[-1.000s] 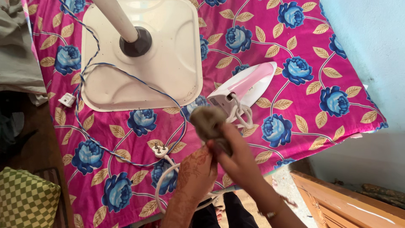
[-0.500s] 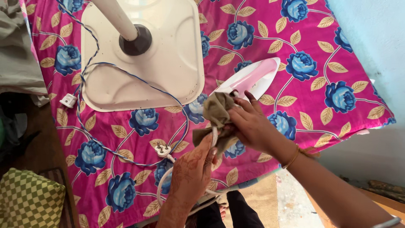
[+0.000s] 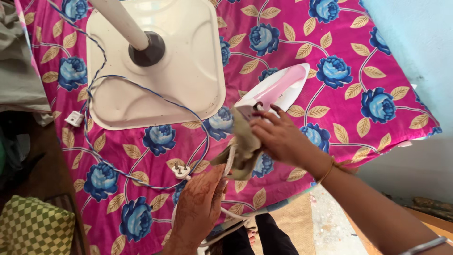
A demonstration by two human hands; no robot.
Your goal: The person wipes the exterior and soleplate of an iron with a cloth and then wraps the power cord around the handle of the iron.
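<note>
Cloth [image 3: 244, 144] now lower on cord [image 3: 230, 158]; left hand [image 3: 198, 208] dropped.

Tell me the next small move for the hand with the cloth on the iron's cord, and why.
Probably slide the right hand with the cloth down the white cord toward the left hand. The cloth sits wrapped on the cord right at the back of the pink and white iron, while the left hand holds the cord lower, so the stretch between them looks unwiped.
</note>
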